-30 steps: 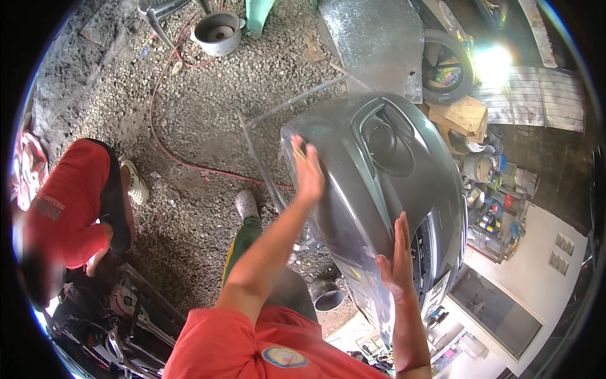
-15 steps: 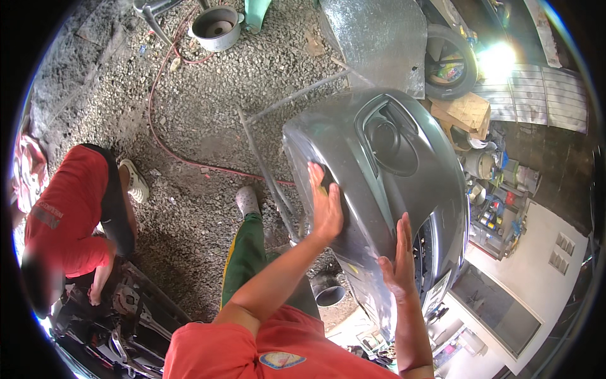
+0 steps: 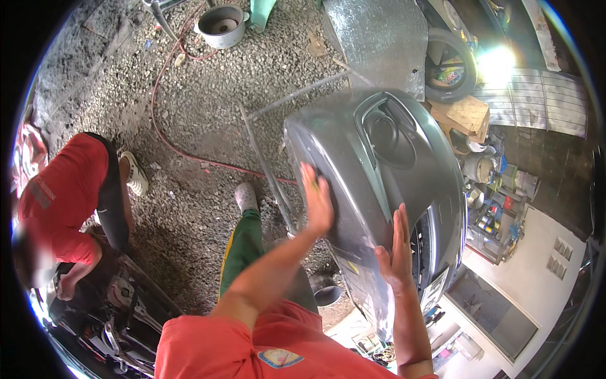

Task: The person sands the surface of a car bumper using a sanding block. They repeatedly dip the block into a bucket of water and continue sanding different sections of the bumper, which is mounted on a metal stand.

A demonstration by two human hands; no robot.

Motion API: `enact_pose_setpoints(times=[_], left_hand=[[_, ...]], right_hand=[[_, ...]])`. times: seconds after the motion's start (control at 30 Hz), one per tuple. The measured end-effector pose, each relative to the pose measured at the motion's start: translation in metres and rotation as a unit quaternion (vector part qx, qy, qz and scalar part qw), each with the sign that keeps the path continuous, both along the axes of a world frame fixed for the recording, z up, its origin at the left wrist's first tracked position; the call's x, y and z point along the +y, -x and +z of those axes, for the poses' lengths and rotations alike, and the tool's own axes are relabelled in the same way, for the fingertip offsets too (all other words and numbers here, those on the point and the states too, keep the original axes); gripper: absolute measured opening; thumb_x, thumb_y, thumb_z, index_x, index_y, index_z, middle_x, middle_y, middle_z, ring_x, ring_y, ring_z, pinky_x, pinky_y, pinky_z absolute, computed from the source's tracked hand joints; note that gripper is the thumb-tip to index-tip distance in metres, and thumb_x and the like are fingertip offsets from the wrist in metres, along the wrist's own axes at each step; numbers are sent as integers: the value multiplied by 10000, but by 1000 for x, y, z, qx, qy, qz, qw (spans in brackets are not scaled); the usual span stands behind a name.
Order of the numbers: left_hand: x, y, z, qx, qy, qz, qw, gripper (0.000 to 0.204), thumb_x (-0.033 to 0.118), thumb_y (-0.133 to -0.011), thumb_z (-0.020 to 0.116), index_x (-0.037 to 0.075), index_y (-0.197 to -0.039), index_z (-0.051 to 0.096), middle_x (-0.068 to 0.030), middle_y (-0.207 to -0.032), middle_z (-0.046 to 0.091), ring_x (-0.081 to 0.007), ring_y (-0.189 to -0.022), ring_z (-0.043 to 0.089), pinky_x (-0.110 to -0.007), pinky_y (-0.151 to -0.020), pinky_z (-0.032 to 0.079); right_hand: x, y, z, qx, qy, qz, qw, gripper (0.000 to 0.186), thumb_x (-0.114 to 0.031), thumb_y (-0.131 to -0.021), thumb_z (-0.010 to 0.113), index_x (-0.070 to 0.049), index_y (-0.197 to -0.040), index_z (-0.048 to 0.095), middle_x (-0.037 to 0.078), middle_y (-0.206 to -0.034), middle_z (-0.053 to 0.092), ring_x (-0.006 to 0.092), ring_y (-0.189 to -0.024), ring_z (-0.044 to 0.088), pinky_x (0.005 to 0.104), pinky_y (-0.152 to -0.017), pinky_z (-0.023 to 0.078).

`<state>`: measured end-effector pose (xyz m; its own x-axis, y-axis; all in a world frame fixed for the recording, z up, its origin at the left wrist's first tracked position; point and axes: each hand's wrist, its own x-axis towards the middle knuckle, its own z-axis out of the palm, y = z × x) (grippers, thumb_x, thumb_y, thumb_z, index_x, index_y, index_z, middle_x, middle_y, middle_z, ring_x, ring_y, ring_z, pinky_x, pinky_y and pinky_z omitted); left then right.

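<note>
One large grey car bumper (image 3: 347, 158) lies right of centre in the scene, with a round recess (image 3: 382, 134) toward its far end and a dark grille opening (image 3: 421, 243) on its near right side. The person's left hand (image 3: 319, 205) is at the bumper's left edge, its fingers nearly straight and close together; a small yellowish patch shows by them, and I cannot tell whether it is something held. Further right and nearer, the right hand (image 3: 396, 260) is flat and unclosed just left of the grille opening, thumb apart from the straight fingers, with nothing visible gripped; whether its whole palm touches cannot be seen. Left of the bumper, a metal frame (image 3: 260, 151) rests on gravel (image 3: 214, 120) near a red hose (image 3: 165, 142). A co-worker (image 3: 69, 189) in red is at the far left of the person, beside dark car parts (image 3: 120, 322).
</note>
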<state>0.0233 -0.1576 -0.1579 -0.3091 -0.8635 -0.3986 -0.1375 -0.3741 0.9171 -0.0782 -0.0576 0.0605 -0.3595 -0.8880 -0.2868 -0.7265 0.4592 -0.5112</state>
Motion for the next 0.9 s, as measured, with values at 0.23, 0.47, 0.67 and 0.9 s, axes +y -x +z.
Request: enact_pose_setpoints(times=[0.23, 0.47, 0.67, 0.9], left_hand=[[-36, 2, -10, -30, -48, 10, 998, 783, 522, -1068, 219, -78, -1560, 107, -256, -1652, 41, -357, -1544, 34, -437, -1257, 46], [5, -8, 17, -45, 48, -71, 995, 775, 505, -1071, 208, -66, -1568, 40, -243, -1657, -39, -347, -1546, -29, -458, -1253, -4], [-71, 22, -9, -20, 23, 32, 999, 784, 540, -1067, 220, -49, -1572, 111, -230, -1661, 52, -327, -1550, 20, -416, -1256, 15], [-4, 8, 23, -45, 89, -6, 995, 768, 519, -1072, 209, -61, -1568, 120, -250, -1655, 52, -344, -1549, 15, -461, -1251, 18]], right_hand=[[-2, 1, -4, 6, 15, 2, 1000, 846, -514, -997, 520, 33, -1561, 206, 286, -1625, 163, 444, -1504, 193, 504, -1208, 205], [7, -1, 0, 25, 5, 13, 1000, 801, -440, -991, 541, 3, -1570, 210, 270, -1632, 154, 452, -1499, 194, 502, -1207, 214], [0, -1, -4, 51, 22, 50, 997, 789, -429, -995, 535, 0, -1570, 206, 270, -1633, 150, 452, -1495, 204, 511, -1200, 219], [9, -2, -7, 64, 43, 53, 996, 716, -420, -1033, 464, 4, -1561, 230, 260, -1628, 183, 419, -1509, 188, 479, -1213, 206]])
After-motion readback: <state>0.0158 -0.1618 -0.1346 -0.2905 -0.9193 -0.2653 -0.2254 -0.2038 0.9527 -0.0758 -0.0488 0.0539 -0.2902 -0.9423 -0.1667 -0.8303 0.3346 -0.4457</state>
